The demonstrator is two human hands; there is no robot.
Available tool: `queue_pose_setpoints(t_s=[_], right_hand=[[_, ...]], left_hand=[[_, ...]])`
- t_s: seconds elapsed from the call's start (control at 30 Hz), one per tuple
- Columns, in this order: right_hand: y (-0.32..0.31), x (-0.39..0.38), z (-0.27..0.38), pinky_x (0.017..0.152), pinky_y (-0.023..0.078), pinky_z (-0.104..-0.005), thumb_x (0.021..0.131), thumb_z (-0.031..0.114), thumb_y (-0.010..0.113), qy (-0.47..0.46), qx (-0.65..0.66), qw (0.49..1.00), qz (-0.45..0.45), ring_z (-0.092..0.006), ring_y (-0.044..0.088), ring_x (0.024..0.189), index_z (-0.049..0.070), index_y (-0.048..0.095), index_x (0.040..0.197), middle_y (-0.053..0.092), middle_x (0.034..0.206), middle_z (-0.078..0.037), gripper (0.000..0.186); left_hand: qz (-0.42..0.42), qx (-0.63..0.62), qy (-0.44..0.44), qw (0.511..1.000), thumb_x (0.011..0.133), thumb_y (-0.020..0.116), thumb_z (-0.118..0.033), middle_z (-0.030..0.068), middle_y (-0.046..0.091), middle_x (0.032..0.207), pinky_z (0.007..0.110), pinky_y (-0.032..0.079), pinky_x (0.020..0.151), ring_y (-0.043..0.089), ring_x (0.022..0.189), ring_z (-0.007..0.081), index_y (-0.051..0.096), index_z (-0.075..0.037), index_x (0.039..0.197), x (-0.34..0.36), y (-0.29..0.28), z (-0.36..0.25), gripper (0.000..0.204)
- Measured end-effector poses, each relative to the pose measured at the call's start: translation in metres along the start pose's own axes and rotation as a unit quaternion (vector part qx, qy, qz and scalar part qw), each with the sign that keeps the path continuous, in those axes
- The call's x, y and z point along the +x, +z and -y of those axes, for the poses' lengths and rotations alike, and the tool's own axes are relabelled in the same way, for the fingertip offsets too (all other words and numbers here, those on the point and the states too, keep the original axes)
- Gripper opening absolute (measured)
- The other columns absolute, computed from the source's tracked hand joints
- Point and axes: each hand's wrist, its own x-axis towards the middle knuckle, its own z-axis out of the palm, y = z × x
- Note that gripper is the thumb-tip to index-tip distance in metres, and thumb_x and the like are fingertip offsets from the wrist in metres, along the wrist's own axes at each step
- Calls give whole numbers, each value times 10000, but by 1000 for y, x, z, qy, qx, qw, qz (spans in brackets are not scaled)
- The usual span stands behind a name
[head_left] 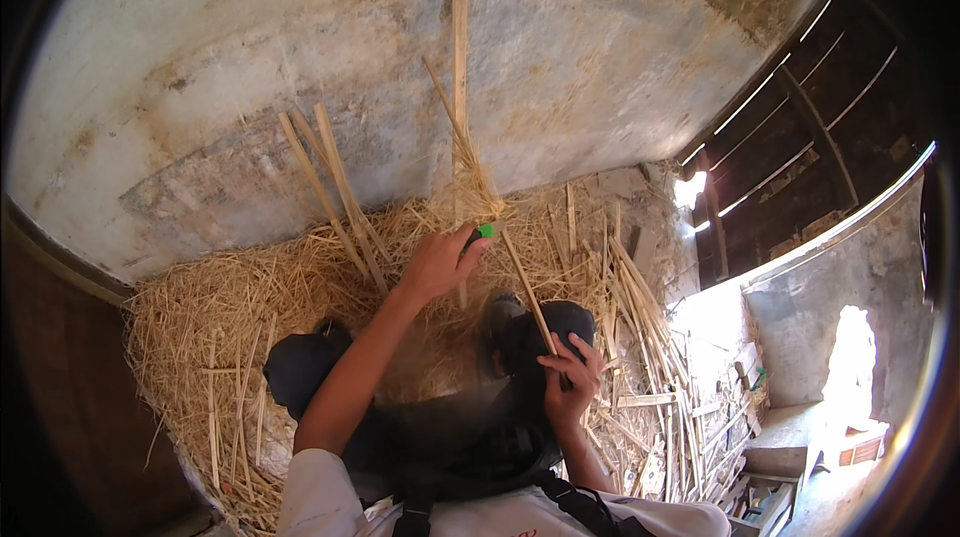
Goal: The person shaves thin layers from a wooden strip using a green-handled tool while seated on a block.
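My left hand is closed around a tool with a green-and-black handle; its working end cannot be made out. In my right hand, closed beside my right knee, is a thin wooden strip. The strip slants up and away, its far end near the green handle. Just beyond that end, a tuft of curled shavings rests against the wall around a narrow stick and a tall upright slat.
Straw-like shavings cover the floor around my legs. Several slats lean on the stained wall ahead to the left. Many loose strips are heaped at my right. Farther right are dark boards and a pale block.
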Motion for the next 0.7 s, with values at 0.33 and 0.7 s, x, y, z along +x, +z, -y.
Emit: queue_pose_setpoints(t_s=[0.33, 0.7], right_hand=[[-1, 0, 3, 1145, 416, -451, 766, -51, 810, 10, 10, 1000, 6, -294, 677, 1280, 139, 852, 861, 837, 1188, -69, 216], [-12, 8, 1, 1169, 441, -428, 887, -60, 748, 177, 240, 954, -3, -256, 677, 1294, 46, 825, 1028, 814, 1235, -140, 192]], left_hand=[[-25, 25, 8, 999, 1171, 481, -476, 88, 539, 561, 400, 446, 465, 478, 414, 202, 689, 53, 1267, 0, -1, 7, 576], [75, 7, -8, 997, 1093, 547, -653, 73, 542, 602, 437, 440, 557, 535, 516, 215, 698, -34, 936, -6, -48, -14, 656]])
